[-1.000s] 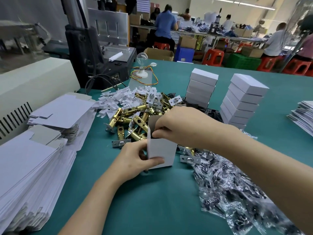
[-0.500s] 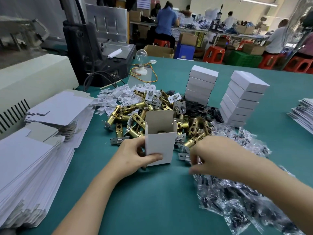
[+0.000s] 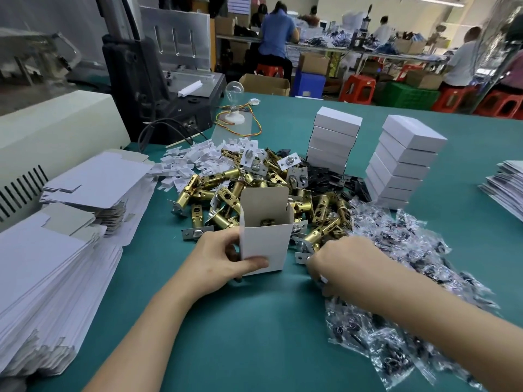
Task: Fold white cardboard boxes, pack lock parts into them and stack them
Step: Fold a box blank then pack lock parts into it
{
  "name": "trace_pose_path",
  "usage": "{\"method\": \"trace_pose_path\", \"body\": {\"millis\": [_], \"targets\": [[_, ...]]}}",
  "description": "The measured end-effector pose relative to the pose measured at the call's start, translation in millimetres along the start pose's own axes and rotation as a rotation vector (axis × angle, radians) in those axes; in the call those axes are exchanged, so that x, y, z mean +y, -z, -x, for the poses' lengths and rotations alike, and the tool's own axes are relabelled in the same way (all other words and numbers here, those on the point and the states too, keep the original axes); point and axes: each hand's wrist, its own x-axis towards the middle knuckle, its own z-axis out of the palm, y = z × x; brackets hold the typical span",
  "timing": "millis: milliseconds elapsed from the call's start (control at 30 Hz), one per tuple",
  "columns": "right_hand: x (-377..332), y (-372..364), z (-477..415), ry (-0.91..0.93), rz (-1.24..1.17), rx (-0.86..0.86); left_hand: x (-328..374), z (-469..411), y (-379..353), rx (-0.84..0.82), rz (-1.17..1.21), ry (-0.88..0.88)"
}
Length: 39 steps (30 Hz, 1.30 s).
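A white cardboard box (image 3: 266, 244) stands upright on the green table with its top flap raised, and a brass part shows inside. My left hand (image 3: 218, 261) grips its lower left corner, thumb across the front. My right hand (image 3: 345, 261) rests palm down at the near edge of a pile of small clear plastic bags (image 3: 402, 278), beside a silver latch plate; its fingertips are curled under and hidden. Brass lock latches (image 3: 226, 188) lie heaped behind the box. Two stacks of closed white boxes (image 3: 334, 142) (image 3: 404, 162) stand farther back.
Flat box blanks (image 3: 51, 278) are stacked along the left edge beside a cream machine (image 3: 56, 131). Small white plastic pieces (image 3: 192, 159) and black parts (image 3: 325, 176) lie behind the latches. A bulb on a stand (image 3: 235, 91) and a paper stack (image 3: 506, 185) sit farther off.
My right hand left the top of the box and dropped down to the right onto the bag pile, uncovering the open box. My left hand kept hold of the box.
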Motion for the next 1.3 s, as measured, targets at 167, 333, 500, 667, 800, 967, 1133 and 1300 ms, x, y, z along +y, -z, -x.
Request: {"method": "trace_pose_path", "body": {"millis": [167,333,500,667,800,967,1133,1300], "targets": [[9,-1,0,0.036,-0.263,0.144,1,-1,0,0.001,-0.013,-0.009],[37,29,13,0.054,-0.928,0.346,2,-1,0,0.003,-0.028,-0.025],[37,59,16,0.093,-1.400,0.802,2,-2,-1,0.008,-0.022,-0.013],[-5,60,-15,-0.044,-0.855,0.897,2,-1,-1,0.012,-0.044,-0.019],[-30,57,-32,-0.074,-0.702,0.902,4,-1,0,0.029,-0.079,-0.028],[-28,55,-40,-0.047,-0.735,0.807,9,0,2,0.167,-0.201,-0.139],[-16,34,-35,-0.157,-0.893,1.147,13,-2,5,0.439,-0.168,-0.252],[-15,1,-43,-0.310,-1.129,1.098,15,-3,2,0.457,-0.186,-0.304]]}}
